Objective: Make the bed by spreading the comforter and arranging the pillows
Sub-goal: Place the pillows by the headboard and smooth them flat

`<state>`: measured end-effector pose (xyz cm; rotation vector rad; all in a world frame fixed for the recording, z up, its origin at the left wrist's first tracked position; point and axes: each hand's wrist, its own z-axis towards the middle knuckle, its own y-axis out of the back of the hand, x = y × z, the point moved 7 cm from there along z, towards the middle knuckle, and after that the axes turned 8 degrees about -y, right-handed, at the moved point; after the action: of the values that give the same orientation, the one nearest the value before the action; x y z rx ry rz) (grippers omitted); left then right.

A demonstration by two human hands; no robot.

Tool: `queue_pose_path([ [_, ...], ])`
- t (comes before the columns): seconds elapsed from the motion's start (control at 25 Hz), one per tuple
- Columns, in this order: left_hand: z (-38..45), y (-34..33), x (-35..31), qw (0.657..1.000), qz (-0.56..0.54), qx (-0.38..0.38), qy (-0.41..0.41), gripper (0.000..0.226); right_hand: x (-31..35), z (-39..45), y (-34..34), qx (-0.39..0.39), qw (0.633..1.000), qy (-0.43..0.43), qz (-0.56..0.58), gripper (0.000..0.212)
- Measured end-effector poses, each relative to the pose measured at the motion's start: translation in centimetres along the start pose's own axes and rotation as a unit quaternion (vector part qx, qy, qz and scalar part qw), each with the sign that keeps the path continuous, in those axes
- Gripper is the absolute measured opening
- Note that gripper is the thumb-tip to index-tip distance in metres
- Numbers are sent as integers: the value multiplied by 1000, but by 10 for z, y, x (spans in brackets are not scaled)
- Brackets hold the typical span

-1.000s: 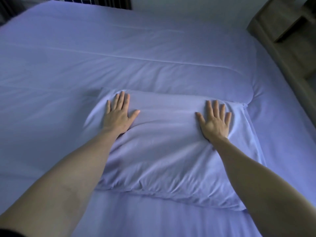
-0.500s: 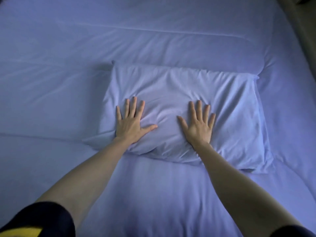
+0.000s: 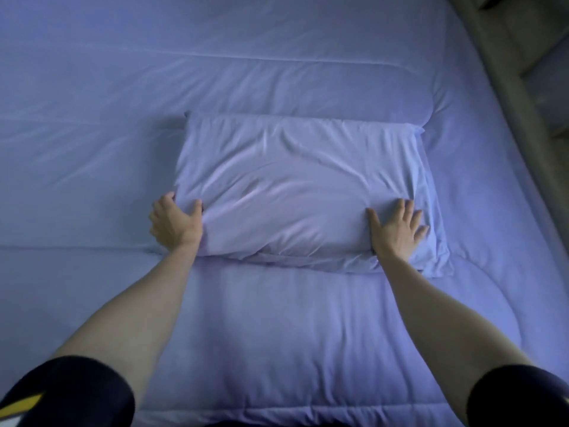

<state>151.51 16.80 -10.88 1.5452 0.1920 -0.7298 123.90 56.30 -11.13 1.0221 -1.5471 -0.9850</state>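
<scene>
Head view, looking down over both forearms. Comforter (image 3: 277, 328) lies spread flat across the bed, only shallow creases and seam lines showing; spreading looks done, as far as the frame reaches. One pillow (image 3: 295, 195) sits on top of it, roughly centred in frame, long side across, surface still wrinkled. No second pillow visible, so whether more remain to be placed cannot be told.

Left hand (image 3: 175, 224) is curled around the pillow's near-left corner, fingers gripping the fabric. Right hand (image 3: 397, 229) rests flat and spread wide on the near-right part of the pillow, holding nothing. Judged step: squaring and settling the pillow; smoothing remains.

Surface: soft, uniform pale blue bedding. Room: dim; a wooden frame or furniture edge (image 3: 505, 87) runs along the right side.
</scene>
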Motion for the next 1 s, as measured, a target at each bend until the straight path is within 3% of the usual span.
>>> queue_pose_path([
  [0.08,-20,2,19,995,-19,29,91,63,-13,-22,3,-26,998,-19,45,78],
  [0.2,-41,8,30,992,-48,31,116,65,-22,-59,8,-75,976,-110,174,82],
  [0.32,-52,17,42,980,-127,1,153,60,-34,-90,-2,-80,893,-304,322,79],
  [0.4,-65,24,49,974,-183,-8,135,60,-32,-99,-26,24,819,-384,425,65],
  [0.48,-77,26,57,973,-198,-6,114,56,-19,-103,-46,137,775,-376,489,48],
  [0.6,-87,35,63,978,-168,-19,120,28,-10,-102,-41,128,791,-314,510,35],
  [0.8,-90,69,87,969,-133,-129,163,13,-18,-125,-11,-20,885,-230,404,39],
  [0.88,-95,63,108,975,-94,-67,192,13,-29,-139,-17,-30,897,-244,367,38],
  [1.0,-98,51,120,977,-50,21,204,13,-37,-148,-18,12,881,-299,366,30],
])
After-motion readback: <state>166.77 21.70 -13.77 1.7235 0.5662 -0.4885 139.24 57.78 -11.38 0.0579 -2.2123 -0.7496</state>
